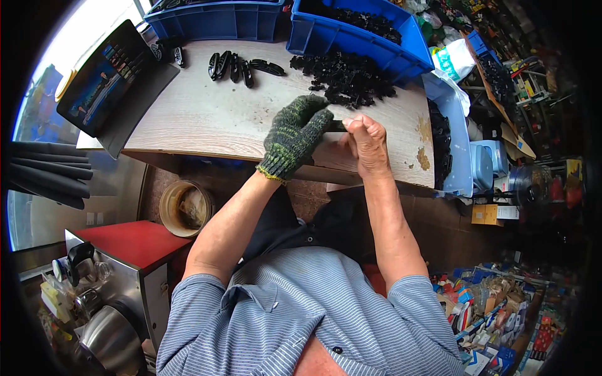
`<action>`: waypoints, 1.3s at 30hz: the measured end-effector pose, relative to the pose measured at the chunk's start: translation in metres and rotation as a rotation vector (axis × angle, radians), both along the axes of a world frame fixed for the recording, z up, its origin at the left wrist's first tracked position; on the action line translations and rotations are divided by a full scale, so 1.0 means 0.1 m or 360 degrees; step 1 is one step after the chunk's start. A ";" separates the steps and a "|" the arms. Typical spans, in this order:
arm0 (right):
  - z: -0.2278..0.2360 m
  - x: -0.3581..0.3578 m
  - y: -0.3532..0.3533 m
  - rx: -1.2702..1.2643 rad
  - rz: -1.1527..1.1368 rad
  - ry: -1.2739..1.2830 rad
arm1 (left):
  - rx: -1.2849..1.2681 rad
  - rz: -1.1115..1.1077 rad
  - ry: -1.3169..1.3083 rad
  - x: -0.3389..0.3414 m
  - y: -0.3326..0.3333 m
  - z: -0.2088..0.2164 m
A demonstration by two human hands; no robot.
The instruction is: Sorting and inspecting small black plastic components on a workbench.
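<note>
My left hand (295, 131), in a dark green knitted work glove, is closed over the near part of the table. Bare, my right hand (369, 139) pinches the right end of a small black plastic piece (337, 126). The left fingers grip the same piece from the other side, and its left end is hidden in the glove. Beyond my hands lies a pile of small black plastic parts (345, 75). Farther left on the tabletop, several glossy black oval pieces (233, 66) lie side by side.
Two blue crates stand at the back; the right crate (357, 31) holds more black parts. A tablet (100, 88) leans at the left of the wooden table (194, 119). A light blue bin (461, 138) is off the right edge. Below, a round bucket (186, 208) sits beside a red-topped cabinet (135, 241).
</note>
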State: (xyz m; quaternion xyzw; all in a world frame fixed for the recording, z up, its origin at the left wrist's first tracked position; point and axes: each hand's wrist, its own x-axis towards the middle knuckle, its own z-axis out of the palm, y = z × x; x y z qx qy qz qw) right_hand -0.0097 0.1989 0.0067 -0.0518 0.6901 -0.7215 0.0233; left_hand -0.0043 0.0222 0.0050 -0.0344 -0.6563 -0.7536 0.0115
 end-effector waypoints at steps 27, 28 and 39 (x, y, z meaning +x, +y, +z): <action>0.00 -0.07 0.21 -0.0294 -0.0337 -0.0357 | -0.1571 0.0186 0.1285 -0.43 -0.26 -0.11; 0.00 -0.07 0.17 -0.0295 -0.0339 -0.0358 | -0.1571 0.0185 0.1286 -0.40 -0.26 -0.12; 0.01 -0.05 -0.13 -0.0255 -0.0012 -0.0205 | -0.1195 0.0329 0.1346 -0.03 -0.29 -0.04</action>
